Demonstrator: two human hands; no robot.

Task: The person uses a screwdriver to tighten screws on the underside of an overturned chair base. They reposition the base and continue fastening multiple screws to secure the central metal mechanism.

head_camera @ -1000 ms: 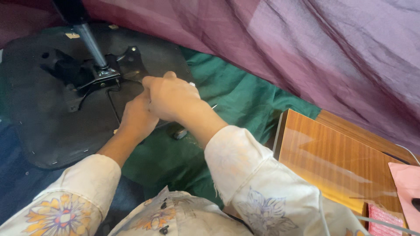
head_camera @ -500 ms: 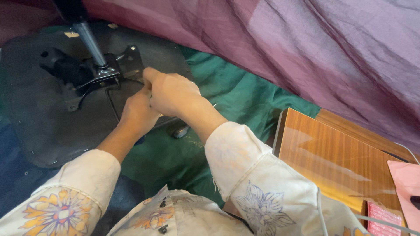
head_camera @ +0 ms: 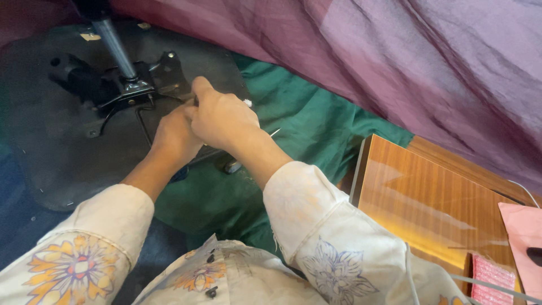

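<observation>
Shifted slightly toward seven o'clock since half a second ago, right hand (head_camera: 223, 118) clenched over left hand (head_camera: 175, 135), grasp contents hidden, at the black metal mechanism (head_camera: 121, 90) on dark chair underside (head_camera: 51, 152), green cloth (head_camera: 305, 124) at three o'clock.

An overturned black office-chair seat base (head_camera: 62, 147) with black metal tilt mechanism (head_camera: 121, 90) and silver gas cylinder (head_camera: 116, 48) lies upper left on green cloth.

Only one view here: the cam sat on my head, tilted down and forward, pretty close over my hands (head_camera: 212, 121). It took in the dark metal base (head_camera: 62, 147) ahead-left and the wooden box (head_camera: 429, 197) off right.
</observation>
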